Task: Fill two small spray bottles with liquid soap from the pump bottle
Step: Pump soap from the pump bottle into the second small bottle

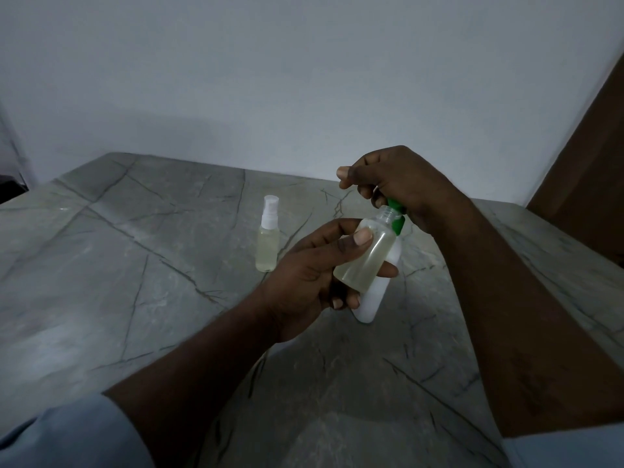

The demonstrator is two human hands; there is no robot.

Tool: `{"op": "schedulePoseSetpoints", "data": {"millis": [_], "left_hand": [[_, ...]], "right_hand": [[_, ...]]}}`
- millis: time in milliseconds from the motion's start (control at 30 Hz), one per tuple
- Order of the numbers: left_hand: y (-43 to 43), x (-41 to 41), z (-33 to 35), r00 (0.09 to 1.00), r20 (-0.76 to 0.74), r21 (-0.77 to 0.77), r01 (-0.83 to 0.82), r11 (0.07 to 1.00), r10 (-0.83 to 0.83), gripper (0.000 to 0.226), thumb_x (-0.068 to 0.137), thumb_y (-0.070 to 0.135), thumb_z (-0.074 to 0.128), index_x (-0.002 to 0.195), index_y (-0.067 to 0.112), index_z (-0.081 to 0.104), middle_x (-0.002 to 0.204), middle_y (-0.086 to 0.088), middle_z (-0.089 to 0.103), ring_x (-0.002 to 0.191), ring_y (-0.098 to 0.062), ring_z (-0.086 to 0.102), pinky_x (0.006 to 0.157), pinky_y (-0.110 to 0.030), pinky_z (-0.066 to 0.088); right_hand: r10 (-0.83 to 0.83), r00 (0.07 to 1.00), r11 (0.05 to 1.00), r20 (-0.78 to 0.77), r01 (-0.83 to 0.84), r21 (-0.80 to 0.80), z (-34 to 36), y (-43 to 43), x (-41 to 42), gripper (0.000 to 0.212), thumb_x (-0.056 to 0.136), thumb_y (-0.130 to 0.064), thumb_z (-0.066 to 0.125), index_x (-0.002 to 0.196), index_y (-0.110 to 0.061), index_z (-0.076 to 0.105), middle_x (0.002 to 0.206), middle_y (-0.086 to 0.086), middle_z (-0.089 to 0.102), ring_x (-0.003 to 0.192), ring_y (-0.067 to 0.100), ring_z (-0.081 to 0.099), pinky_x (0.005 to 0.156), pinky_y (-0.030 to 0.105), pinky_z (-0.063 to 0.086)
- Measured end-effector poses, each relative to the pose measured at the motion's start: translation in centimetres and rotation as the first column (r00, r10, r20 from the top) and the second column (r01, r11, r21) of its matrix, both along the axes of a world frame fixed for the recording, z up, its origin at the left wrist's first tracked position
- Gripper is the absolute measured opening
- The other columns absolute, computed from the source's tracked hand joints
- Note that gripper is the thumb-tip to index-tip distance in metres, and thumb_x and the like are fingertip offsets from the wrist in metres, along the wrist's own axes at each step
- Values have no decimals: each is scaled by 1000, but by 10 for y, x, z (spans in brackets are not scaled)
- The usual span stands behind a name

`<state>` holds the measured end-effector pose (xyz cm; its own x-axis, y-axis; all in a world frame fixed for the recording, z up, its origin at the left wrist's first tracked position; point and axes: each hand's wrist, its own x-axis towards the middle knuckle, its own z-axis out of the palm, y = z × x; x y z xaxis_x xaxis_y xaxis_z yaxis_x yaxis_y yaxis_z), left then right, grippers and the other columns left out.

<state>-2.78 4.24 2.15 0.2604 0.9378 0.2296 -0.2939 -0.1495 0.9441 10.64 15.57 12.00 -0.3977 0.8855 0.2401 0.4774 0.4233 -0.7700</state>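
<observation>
Second fill looks nearly done: our left grip (304, 275) curls round the tilted open bottle (363, 258) under the pump (396, 217) our right grip (398, 184) clasps, capped bottle (268, 241) standing left on the tabletop (135, 265); next we ease off and cap it.

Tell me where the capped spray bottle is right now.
In the head view the capped spray bottle stands upright on the stone table, apart from and just left of the left hand, which holds the uncapped bottle.

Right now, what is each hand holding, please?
Left hand: holds the uncapped spray bottle.
Right hand: grips the green pump head of the pump bottle.
</observation>
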Motion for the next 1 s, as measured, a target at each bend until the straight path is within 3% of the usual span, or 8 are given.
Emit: {"op": "schedulePoseSetpoints", "data": {"millis": [533,700,1000], "left_hand": [[2,1,0,1000,22,8,0,1000,-1,51,87,50,60,125,17,61,110,-21,73,59,-21,52,62,-36,34],[1,1,0,1000,19,6,-12,1000,12,48,88,50,60,125,19,62,110,-20,73,58,-21,53,62,-36,35],[-3,2,4,1000,25,0,-16,1000,16,40,84,52,63,115,29,68,109,-17,74,82,-38,47,62,-34,35]], "right_hand": [[12,1000,1000,-3,-12,-14,-1,0,-1,21,90,-33,75,87,-13,80,57,-8,59,53,8,48,62,29,41],[1,1000,1000,18,-1,-20,-2,0,-1,21,91,-33,74,88,-13,80,56,-9,59,45,3,47,61,28,41],[-19,999,1000,32,18,20,0,-2,-2,26,90,-36,74,89,-11,79,61,-5,61,50,5,49,65,30,42]]}}
